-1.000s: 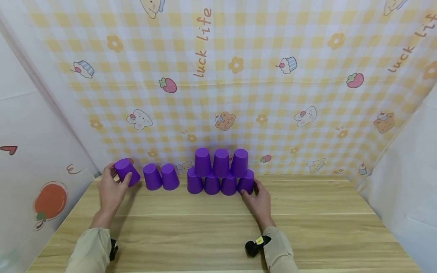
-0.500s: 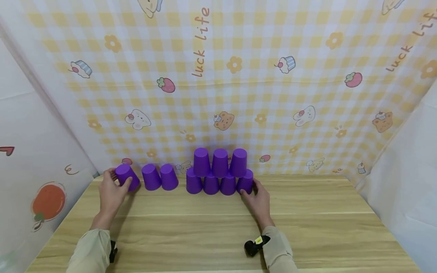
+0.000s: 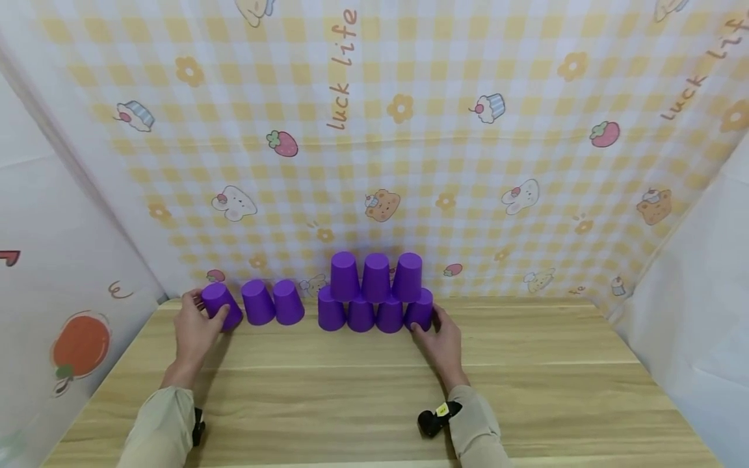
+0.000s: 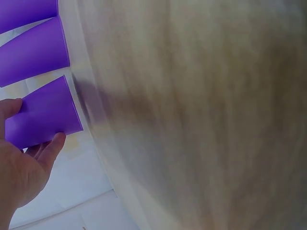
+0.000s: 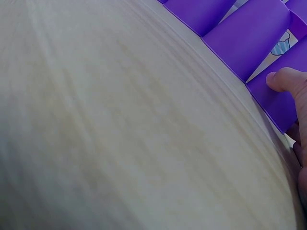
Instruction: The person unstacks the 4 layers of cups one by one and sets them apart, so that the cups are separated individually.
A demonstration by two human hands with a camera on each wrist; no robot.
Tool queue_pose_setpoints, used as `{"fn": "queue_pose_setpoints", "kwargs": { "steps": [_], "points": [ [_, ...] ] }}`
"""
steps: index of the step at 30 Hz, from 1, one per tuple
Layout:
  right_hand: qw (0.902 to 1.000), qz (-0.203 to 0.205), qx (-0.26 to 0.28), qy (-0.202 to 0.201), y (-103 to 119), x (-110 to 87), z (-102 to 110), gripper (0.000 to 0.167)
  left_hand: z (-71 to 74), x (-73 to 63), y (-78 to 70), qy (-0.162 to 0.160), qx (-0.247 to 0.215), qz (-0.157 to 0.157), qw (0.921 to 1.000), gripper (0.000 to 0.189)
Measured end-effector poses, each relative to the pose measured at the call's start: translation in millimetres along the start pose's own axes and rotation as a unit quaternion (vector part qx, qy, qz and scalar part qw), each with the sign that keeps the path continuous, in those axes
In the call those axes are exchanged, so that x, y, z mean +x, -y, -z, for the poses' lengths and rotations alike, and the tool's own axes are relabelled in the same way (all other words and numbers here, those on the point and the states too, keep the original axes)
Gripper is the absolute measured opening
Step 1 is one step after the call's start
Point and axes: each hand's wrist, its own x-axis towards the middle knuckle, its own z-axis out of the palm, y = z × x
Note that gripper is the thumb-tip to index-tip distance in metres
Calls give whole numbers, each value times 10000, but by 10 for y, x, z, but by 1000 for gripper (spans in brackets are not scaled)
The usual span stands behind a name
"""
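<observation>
At the left, my left hand (image 3: 196,331) grips an upside-down purple cup (image 3: 221,305) between thumb and fingers. In the left wrist view this cup (image 4: 45,115) is slightly tilted, its rim at or just above the table; contact is unclear. Two more upturned cups stand side by side just to its right, the nearer one (image 3: 258,303) a small gap away. Further right, several upturned cups form a bottom row (image 3: 361,316) with three (image 3: 376,278) on top. My right hand (image 3: 443,341) holds the row's rightmost cup (image 5: 276,96), thumb in front, other fingers partly hidden.
A wood-grain table (image 3: 328,403) runs below the cups. Close behind them hangs a yellow checked cloth (image 3: 445,156). White sheets close off the left (image 3: 35,286) and right (image 3: 696,312) sides.
My left hand has lowered its cup and brought it slightly right, closer to the two standing cups. The right hand keeps its place on the stack.
</observation>
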Motion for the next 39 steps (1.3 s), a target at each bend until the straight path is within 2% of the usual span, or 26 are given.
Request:
{"fn": "queue_pose_setpoints", "kwargs": {
  "steps": [12,18,21,29,34,39],
  "points": [
    [9999,110,-64,-98,15,2,3,56,-64,10,79,-12,63,-63,10000,58],
    [9998,157,-71,-102,26,0,9,56,-40,-14,63,309,151,180,9992,63],
    [9998,204,-10,-81,29,-7,12,57,-29,-14,17,187,-86,226,9995,63],
    [9999,123,40,-21,-10,-19,7,57,-8,15,-331,-588,-879,-225,9941,55],
    [10000,32,9,10,-27,-9,3,57,-18,23,-639,-756,-1296,-275,9883,51],
    [10000,1,-17,15,-21,-8,-8,59,-48,-47,-958,-651,-1821,-393,9803,48]
  ]
}}
